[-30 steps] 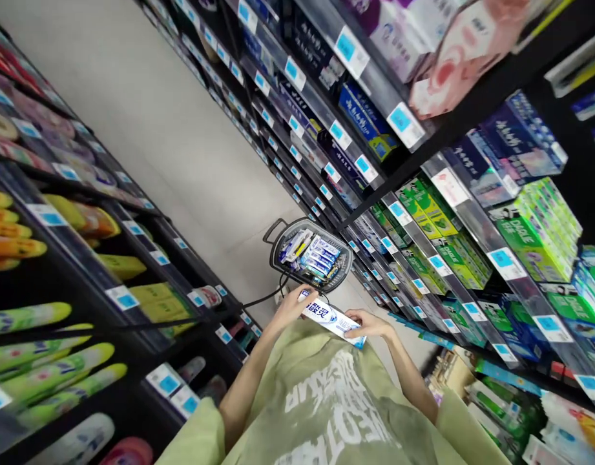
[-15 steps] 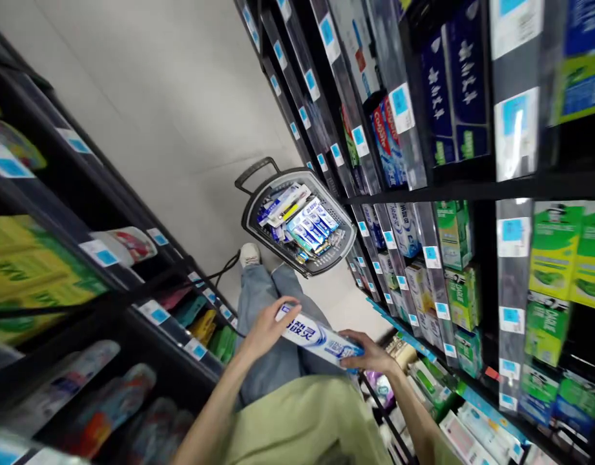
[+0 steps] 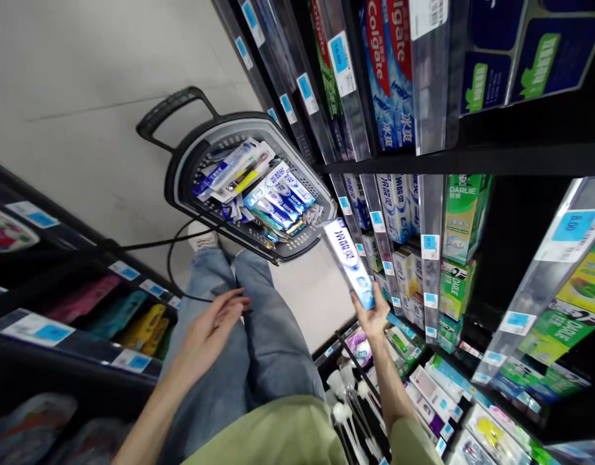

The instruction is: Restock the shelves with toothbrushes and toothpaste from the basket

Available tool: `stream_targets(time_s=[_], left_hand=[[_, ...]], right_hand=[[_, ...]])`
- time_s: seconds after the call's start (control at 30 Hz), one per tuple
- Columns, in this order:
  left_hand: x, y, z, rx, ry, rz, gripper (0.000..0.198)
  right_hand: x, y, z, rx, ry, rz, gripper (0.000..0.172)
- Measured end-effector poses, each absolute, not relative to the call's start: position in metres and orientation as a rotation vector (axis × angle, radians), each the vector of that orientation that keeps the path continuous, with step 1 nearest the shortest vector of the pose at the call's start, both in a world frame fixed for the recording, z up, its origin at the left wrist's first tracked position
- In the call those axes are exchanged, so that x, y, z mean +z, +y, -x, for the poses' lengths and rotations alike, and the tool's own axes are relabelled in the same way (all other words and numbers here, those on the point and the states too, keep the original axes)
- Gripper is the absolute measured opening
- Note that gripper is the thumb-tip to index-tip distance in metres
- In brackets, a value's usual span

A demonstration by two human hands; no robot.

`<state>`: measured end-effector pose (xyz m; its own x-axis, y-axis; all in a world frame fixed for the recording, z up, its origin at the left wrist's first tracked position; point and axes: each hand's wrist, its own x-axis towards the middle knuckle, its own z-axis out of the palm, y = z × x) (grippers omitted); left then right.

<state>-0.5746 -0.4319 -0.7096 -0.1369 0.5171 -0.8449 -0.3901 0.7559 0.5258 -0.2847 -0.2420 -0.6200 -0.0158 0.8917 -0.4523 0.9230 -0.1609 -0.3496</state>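
Note:
My right hand (image 3: 373, 316) grips the lower end of a long white and blue toothpaste box (image 3: 348, 261), held up toward the shelf of toothpaste boxes (image 3: 398, 213) on the right. My left hand (image 3: 210, 326) hangs free over my jeans, fingers loosely spread, holding nothing. A grey shopping basket (image 3: 181, 168) with a black handle stands on the floor ahead, filled with several blue and white toothpaste boxes (image 3: 272, 197) and toothbrush packs.
Shelving lines both sides of a narrow aisle. Right shelves carry Colgate boxes (image 3: 389, 71) and green Darlie boxes (image 3: 459, 219) behind blue price tags. Left shelves (image 3: 59, 310) hold colourful packs. A black cable (image 3: 181, 242) runs across the floor by my shoe.
My left hand let go of the toothpaste box and dropped toward my leg. My right hand lifted the box toward the right shelf. The view tilted down and closer to the basket.

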Motion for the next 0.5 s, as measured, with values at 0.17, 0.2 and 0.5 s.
stream_targets(time_s=[0.17, 0.2, 0.5], left_hand=[[-0.711, -0.427, 0.572, 0.681, 1.558, -0.324, 0.067], [-0.713, -0.427, 0.571, 0.669, 1.567, -0.348, 0.066], [-0.728, -0.434, 0.552, 0.579, 1.585, -0.485, 0.054]], right_hand=[[-0.627, -0.186, 0.253, -0.315, 2.220, -2.369, 0.074], [-0.630, -0.177, 0.248, -0.240, 2.256, -2.399, 0.076], [-0.670, -0.119, 0.238, -0.054, 2.375, -2.607, 0.089]])
